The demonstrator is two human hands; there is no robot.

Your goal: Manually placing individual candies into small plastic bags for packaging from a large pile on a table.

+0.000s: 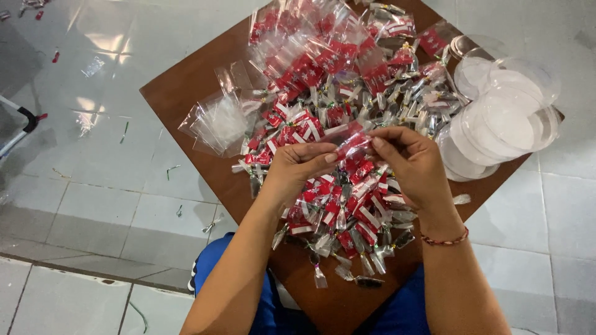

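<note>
Small clear plastic packet with red-and-white label sits pinched between our left hand and right hand, above the brown wooden tabletop; we judge fingertip grips at both ends keep it taut

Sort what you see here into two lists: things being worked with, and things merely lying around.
In use: left hand and right hand pinching a small red-and-clear packet; heap of wrapped pieces; filled packets.

Lying about: empty clear bags; clear plastic lids; scraps on the floor.
</note>
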